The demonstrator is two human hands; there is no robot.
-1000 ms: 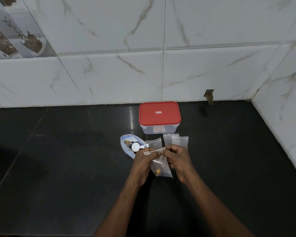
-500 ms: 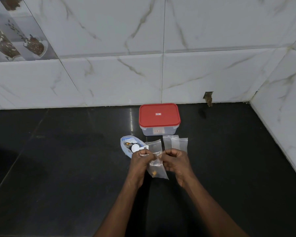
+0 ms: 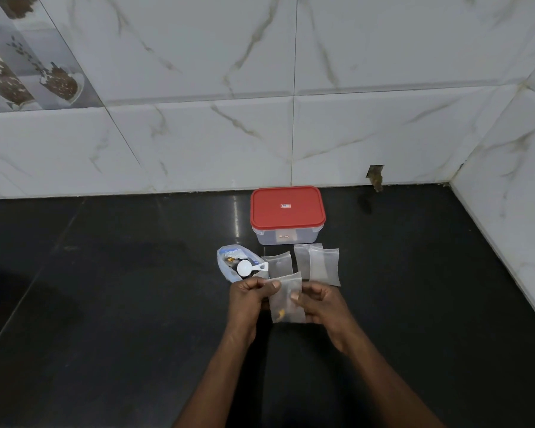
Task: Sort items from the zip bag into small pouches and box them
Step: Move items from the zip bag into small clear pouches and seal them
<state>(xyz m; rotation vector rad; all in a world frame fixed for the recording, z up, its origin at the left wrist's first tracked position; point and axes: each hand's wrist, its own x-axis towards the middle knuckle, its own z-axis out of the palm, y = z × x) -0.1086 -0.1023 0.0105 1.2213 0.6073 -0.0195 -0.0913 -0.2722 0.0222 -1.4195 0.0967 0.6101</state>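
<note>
Hands on pouch side edges

Box: clear tub w/ red lid, lid on, at back by the wall. Zip bag: open, lying just front-left of box, dark bits inside; white scoop rests on its mouth. Flat pouches: three, in front of box, right two overlapping. Held pouch: translucent, yellow bit near bottom, pinched betw. left hand & right hand.

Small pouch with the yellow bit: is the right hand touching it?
Touching. The head view shows the right hand with its thumb on the small pouch; the left hand pinches its other edge.
</note>
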